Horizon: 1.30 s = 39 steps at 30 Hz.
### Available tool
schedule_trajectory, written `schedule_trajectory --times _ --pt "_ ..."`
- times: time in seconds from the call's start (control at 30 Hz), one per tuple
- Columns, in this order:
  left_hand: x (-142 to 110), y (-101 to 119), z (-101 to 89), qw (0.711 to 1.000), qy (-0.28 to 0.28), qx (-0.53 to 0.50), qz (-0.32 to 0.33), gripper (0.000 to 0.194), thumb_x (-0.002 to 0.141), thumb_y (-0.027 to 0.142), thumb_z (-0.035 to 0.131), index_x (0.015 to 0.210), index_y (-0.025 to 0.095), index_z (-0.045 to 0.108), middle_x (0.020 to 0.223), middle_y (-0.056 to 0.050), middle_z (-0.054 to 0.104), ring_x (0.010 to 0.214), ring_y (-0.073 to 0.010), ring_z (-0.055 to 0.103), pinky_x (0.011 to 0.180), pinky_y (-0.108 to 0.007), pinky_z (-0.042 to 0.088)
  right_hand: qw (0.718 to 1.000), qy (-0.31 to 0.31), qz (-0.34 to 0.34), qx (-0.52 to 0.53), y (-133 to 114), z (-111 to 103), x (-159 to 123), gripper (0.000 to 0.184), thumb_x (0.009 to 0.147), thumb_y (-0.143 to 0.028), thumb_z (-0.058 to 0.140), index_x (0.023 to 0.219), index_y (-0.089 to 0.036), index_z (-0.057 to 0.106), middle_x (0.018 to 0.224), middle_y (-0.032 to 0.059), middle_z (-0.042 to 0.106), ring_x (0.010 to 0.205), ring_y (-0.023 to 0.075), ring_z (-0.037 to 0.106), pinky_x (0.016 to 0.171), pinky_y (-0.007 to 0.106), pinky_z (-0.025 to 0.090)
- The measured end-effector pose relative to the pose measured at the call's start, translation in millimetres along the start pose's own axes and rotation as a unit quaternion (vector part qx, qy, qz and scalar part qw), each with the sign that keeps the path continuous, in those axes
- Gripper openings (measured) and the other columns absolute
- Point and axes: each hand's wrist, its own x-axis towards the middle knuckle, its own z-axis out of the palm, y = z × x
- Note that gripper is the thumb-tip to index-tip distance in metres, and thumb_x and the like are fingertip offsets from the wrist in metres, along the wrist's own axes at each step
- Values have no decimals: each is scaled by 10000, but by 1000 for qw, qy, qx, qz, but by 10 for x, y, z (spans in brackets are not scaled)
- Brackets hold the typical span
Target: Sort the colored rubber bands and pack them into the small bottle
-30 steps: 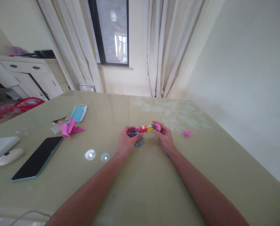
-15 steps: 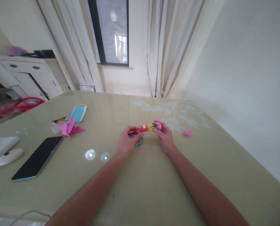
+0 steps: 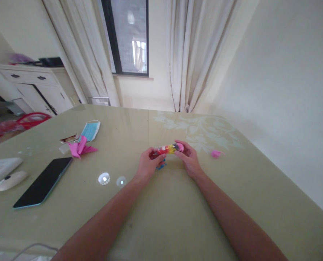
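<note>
Between my two hands is a small clear tube with red, yellow and black sections and a pink right end. My left hand grips its left end, thumb along the near side. The fingers of my right hand close around the pink end, thumb below and forefinger above. Just beneath the tube, by my left fingers, shows a small blue piece, partly hidden; what it is I cannot make out. Off to the right on the table lies a small crumpled pink thing.
On the table's left are a black-screened phone, a folded pink paper shape, a blue face mask, a small wrapper and a white oval case. A wall borders the table's right side.
The tube has shifted slightly left and my right fingers have moved left with it. Less of the blue piece shows under my left hand. Everything else on the table stays put.
</note>
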Motion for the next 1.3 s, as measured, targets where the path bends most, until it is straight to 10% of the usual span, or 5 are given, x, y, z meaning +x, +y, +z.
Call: schedule_trajectory --times 0.23,0.5,1.0,1.3 --pt "9 17 -7 999 39 5 4 534 542 357 1001 829 180 587 822 -59 779 646 -157 718 562 -265 622 1000 7 -4 13 46 -15 20 486 755 -346 900 1216 -285 757 1053 17 765 948 222 674 879 357 538" --pt "15 13 -34 999 -18 43 20 504 655 445 935 1054 173 791 873 -57 782 675 -137 693 582 -235 590 1000 -6 6 17 20 -14 12 468 760 -344 902 1204 -283 766 1046 9 766 936 205 667 878 339 527" --pt "15 21 -31 1000 26 11 13 504 567 402 991 874 158 675 821 -53 762 614 -131 677 528 -241 598 1000 16 -15 -11 37 -6 19 502 773 -372 879 1241 -286 716 1086 23 756 982 228 682 920 379 545" --pt "37 -24 -25 999 -42 19 4 438 767 468 877 1088 187 779 944 -105 793 802 -186 741 578 -240 631 999 15 11 -31 26 1 20 471 794 -420 864 1215 -256 732 1123 44 769 1036 242 694 987 416 552"
